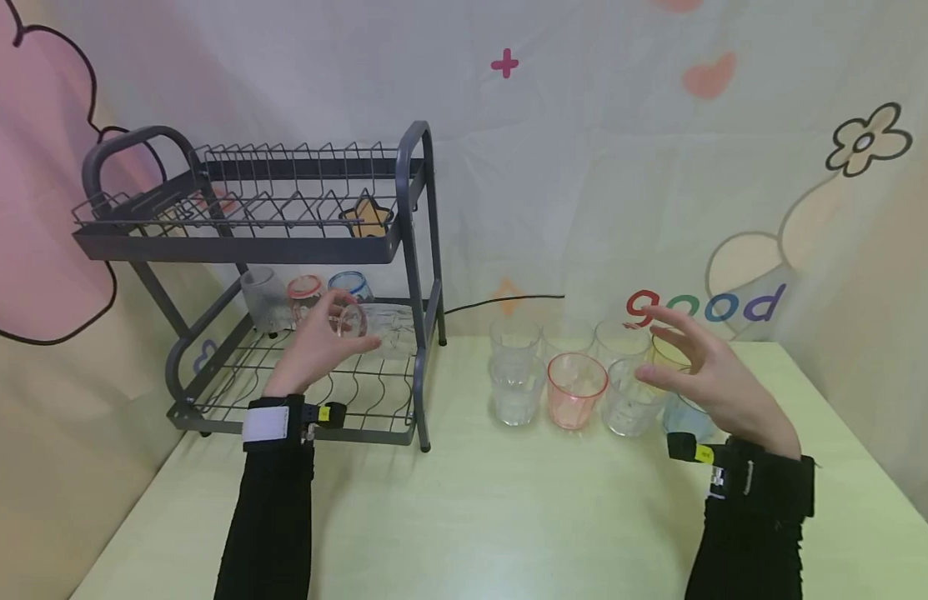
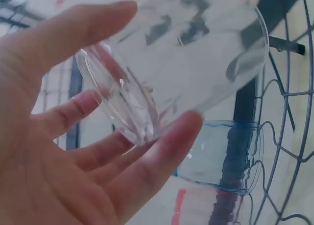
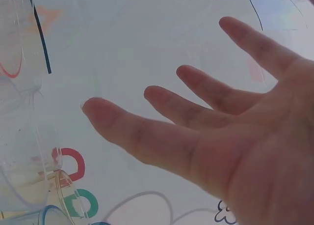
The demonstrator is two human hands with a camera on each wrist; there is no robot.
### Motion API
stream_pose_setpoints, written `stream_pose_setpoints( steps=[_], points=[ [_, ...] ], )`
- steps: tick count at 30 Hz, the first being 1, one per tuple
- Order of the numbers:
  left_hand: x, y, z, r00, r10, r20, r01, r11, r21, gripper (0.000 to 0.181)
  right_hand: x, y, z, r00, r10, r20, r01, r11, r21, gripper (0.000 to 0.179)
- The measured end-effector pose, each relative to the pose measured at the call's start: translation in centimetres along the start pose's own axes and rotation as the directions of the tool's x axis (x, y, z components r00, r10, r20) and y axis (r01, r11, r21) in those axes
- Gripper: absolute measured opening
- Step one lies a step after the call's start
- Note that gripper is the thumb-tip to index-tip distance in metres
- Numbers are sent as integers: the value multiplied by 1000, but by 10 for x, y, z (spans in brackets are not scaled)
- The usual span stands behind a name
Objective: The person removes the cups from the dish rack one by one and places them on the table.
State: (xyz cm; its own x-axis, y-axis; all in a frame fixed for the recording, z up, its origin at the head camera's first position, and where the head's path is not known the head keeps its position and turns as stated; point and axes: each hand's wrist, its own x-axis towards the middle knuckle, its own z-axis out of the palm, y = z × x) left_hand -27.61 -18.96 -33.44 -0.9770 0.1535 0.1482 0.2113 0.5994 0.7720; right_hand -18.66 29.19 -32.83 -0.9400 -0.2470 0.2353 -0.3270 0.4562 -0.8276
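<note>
In the head view, my left hand (image 1: 311,343) is at the lower tier of a dark two-tier dish rack (image 1: 238,249). It grips a clear glass (image 1: 392,327) tipped on its side, mouth to the right. Up close in the left wrist view, thumb and fingers hold the glass (image 2: 196,53) around its base end. Behind it on that tier stand a blue-rimmed glass (image 1: 351,283), a red-rimmed glass (image 1: 304,288) and a frosted clear glass (image 1: 264,302). My right hand (image 1: 722,387), fingers spread and holding nothing, hovers over the right end of a group of glasses.
Several glasses stand in two rows on the pale table (image 1: 494,517), among them a red-rimmed pink one (image 1: 574,398), a clear one (image 1: 516,400), a yellow one (image 1: 668,348) and a bluish one (image 1: 686,417). A black cord (image 1: 504,300) runs behind, before a printed curtain (image 1: 584,167).
</note>
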Motion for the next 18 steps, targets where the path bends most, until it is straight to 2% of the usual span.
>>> stream_pose_setpoints(
  steps=[4, 8, 11, 14, 16, 18],
  points=[
    [-19, -5, -9, 999, -41, 3, 41, 992, -123, 75, 3, -3, 4, 1000, -18, 4, 18, 1000, -17, 75],
    [-36, -12, -15, 1000, 19, -5, -20, 957, -291, 72, 8, -10, 13, 998, -64, 28, 65, 998, -14, 76],
    [-47, -17, -16, 995, 93, 42, -68, 912, -404, 65, 12, -17, 21, 994, -90, 60, 90, 996, 1, 78],
    [-50, -22, -13, 974, 186, 132, -95, 858, -505, 60, 14, -24, 30, 992, -94, 87, 92, 995, 29, 80],
    [-49, -22, -7, 950, 252, 186, -104, 815, -570, 59, 16, -29, 35, 989, -105, 101, 103, 994, 29, 81],
    [-48, -19, -1, 929, 303, 212, -105, 766, -634, 58, 18, -34, 42, 988, -110, 107, 107, 994, 38, 80]
  ],
)
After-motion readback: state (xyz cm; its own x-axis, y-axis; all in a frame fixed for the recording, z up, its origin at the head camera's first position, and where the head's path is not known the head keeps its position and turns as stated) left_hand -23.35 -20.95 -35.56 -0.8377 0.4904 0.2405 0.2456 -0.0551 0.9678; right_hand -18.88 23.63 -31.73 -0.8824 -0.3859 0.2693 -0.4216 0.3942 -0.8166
